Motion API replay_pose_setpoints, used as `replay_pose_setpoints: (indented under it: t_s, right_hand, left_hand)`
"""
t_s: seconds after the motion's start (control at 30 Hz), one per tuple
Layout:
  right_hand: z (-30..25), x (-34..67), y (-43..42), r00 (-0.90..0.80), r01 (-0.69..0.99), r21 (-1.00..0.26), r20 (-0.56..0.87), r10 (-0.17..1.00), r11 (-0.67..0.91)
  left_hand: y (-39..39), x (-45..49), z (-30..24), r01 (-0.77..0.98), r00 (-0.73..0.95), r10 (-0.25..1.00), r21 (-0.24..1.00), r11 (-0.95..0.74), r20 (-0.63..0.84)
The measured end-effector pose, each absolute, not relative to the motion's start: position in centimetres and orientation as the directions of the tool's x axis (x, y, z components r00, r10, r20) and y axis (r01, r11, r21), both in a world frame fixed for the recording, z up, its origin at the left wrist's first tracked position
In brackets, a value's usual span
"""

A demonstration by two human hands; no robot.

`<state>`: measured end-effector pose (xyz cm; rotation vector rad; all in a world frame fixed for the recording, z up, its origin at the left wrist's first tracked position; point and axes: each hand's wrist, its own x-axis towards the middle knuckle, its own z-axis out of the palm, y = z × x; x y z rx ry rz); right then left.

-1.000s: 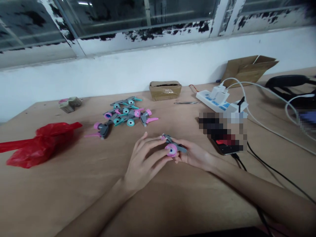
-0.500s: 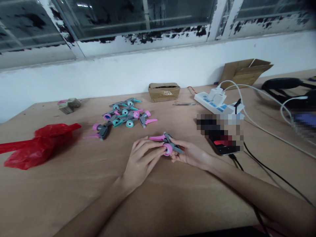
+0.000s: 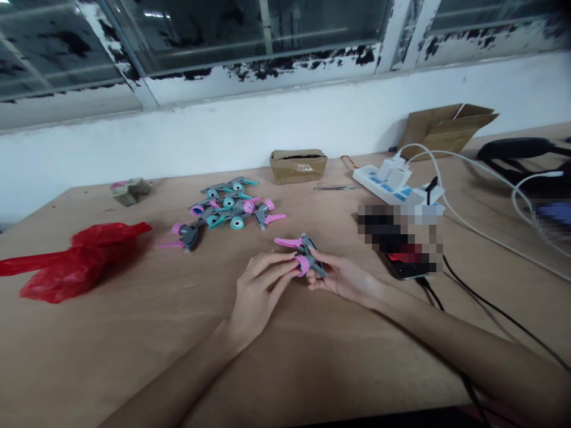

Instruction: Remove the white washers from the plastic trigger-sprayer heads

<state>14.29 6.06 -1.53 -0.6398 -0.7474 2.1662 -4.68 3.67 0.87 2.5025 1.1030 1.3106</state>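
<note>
The right hand (image 3: 341, 276) grips the grey body of a pink-and-grey spray head (image 3: 314, 265), held just above the bench (image 3: 285, 356); the left hand (image 3: 261, 288) pinches its pink collar, the thumb hidden. The pink trigger points toward ten o'clock. From the held piece, a loose pile of similar spray heads (image 3: 228, 203), teal and pink, lies at ten, and a red plastic bag (image 3: 84, 258) at nine. A small cardboard box (image 3: 298, 167) sits at twelve, a thin metal tool (image 3: 336, 188) at one, a white power strip (image 3: 383, 187) at two, and a phone (image 3: 413, 270), partly blurred out, at three.
</note>
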Motion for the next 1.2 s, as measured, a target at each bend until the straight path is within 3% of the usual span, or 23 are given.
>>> replay_pose_setpoints:
  t_s: [0.2, 0.5, 1.2]
  right_hand:
    - [-1.13, 14.36, 6.14, -0.605, -0.467, -0.673, -0.231, 0.762, -0.574]
    - [-1.21, 14.31, 6.07, -0.602, -0.476, -0.682, -0.209, 0.771, -0.556]
    - [-1.15, 14.39, 6.08, -0.671, -0.403, -0.729, -0.176, 0.720, -0.553]
  left_hand:
    - [3.67, -4.80, 0.79, 0.570, 0.373, 0.675, 0.416, -0.708, 0.637]
    - [3.39, -4.13, 0.84, 0.514, 0.275, 0.769, 0.587, -0.625, 0.577]
    - [2.83, -4.19, 1.11, 0.503, 0.215, 0.793, 0.632, -0.590, 0.569]
